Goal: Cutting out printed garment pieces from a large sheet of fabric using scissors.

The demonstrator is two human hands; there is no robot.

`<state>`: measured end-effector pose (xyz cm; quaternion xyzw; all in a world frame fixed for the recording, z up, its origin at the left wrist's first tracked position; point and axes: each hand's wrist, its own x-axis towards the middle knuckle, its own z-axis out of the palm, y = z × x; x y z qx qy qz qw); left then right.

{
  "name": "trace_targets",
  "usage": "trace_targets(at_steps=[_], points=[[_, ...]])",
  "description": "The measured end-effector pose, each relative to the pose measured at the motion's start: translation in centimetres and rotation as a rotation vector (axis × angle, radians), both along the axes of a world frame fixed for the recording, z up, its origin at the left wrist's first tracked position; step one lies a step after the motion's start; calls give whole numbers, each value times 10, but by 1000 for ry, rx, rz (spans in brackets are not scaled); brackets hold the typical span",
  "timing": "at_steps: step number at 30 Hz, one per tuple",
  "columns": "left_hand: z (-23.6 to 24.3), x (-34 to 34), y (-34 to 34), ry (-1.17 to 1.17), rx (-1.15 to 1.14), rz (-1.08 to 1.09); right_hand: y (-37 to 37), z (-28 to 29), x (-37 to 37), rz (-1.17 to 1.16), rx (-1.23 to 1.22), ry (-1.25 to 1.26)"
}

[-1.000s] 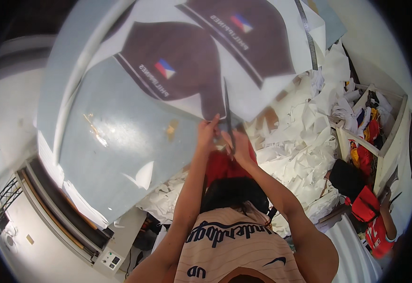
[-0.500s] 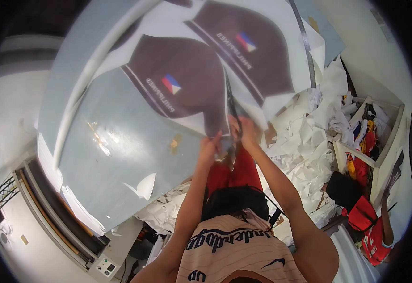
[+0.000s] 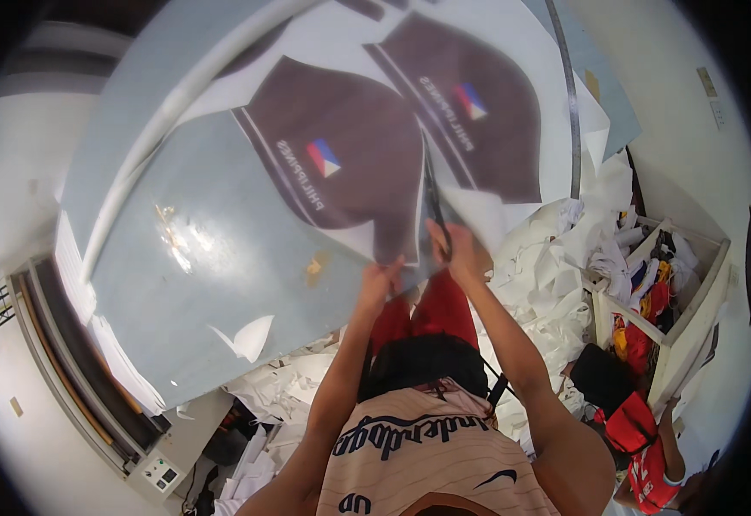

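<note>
A white sheet, apparently paper, lies over the table with dark brown printed shapes, each bearing white stripes, mirrored lettering and a small flag. The nearer shape (image 3: 354, 138) has a narrow lower corner that my left hand (image 3: 380, 284) pinches near the table's front edge. My right hand (image 3: 461, 251) grips black-handled scissors (image 3: 431, 185), whose blades point away from me along this shape's right edge. To the right of the blades, a second brown shape (image 3: 503, 120) sits on the sheet, and a loose white flap (image 3: 477, 213) curls beside my right hand.
The blue-grey table (image 3: 212, 301) carries a rolled sheet edge (image 3: 147, 155) and a white scrap (image 3: 248, 337). Heaped paper offcuts (image 3: 535, 292) cover the floor at right, beside a white wooden bin (image 3: 694, 310) of cloth. Another person in red (image 3: 651, 473) is at lower right.
My right hand and the scissors have shifted slightly right and toward me. The second shape has also slid right and nearer. My left hand keeps its pinch on the corner.
</note>
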<state>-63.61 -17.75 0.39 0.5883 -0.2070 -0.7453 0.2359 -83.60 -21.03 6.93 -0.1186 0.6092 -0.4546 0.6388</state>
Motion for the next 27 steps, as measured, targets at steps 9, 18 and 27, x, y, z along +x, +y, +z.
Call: trace_targets(at_steps=[9,18,27], points=[[0,8,1,-32,10,3,-22,9,-24,313,62,259],[6,1,-4,-44,2,-17,-60,-8,-60,340,16,205],[5,4,-5,-66,9,-47,-95,-7,-69,410,30,272]])
